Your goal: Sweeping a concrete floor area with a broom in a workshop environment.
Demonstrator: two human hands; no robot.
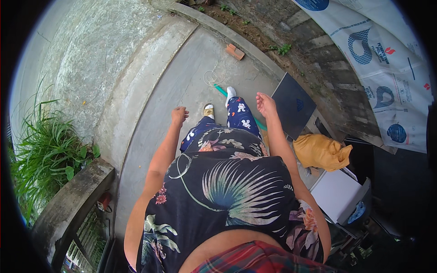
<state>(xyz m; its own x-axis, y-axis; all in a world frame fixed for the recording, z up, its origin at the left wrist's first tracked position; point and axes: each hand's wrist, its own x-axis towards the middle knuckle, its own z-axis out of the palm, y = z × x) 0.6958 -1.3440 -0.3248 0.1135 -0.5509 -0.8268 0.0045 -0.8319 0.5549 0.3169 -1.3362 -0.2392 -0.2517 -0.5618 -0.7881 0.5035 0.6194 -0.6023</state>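
I look straight down my own body in a dark floral top and patterned blue trousers, standing on a concrete path (182, 82). My left hand (179, 114) hangs in front of me, curled into a loose fist with nothing in it. My right hand (265, 104) is raised a little, fingers slightly apart and empty, close to the edge of a dark flat panel (293, 106) that leans at my right. One foot in a tan sandal (208, 110) and one in a white sock (231, 93) show below. A teal hose (221, 91) lies under my feet.
A yellow cloth bundle (322, 152) and a white box (337, 194) sit to my right. White printed sacks (387, 63) line the far right wall. A brick (235, 51) and coiled string (212, 78) lie ahead. Grass (43, 150) and a concrete ledge (73, 204) are at my left.
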